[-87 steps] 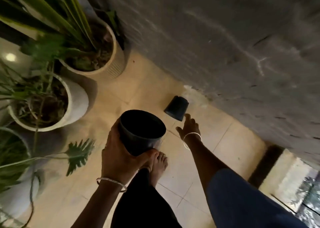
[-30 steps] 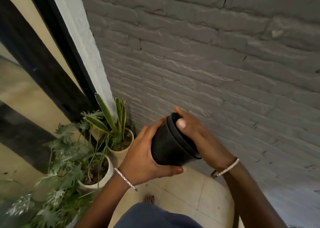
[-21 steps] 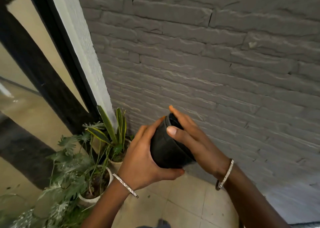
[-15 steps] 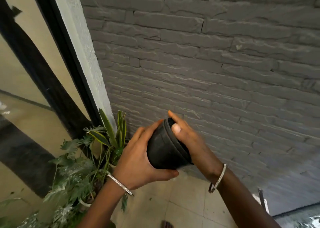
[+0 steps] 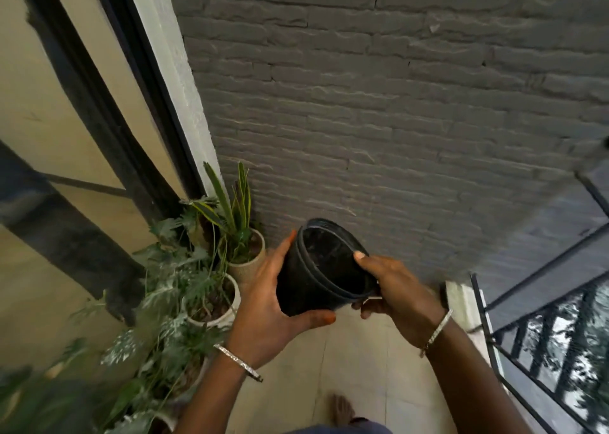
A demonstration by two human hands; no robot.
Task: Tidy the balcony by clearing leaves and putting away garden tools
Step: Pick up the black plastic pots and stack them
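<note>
Pots (image 5: 304,288) black plastic, round, tapered, nested; left hand (image 5: 267,318), right hand (image 5: 395,288) grasp them

Black plastic pot (image 5: 313,278), round and tapered, sits just below centre frame. You're holding it in the air, well clear of the floor. It's tilted, with the open mouth facing up and to the right and the base pointing lower left. Two rim lines run close together at the lip, so it reads as one pot nested inside another. The inside is dark and I can't make out any contents. Your left hand (image 5: 263,308) cups the wall and base. Your right hand (image 5: 392,288) pinches the rim, thumb on the lip.
</note>
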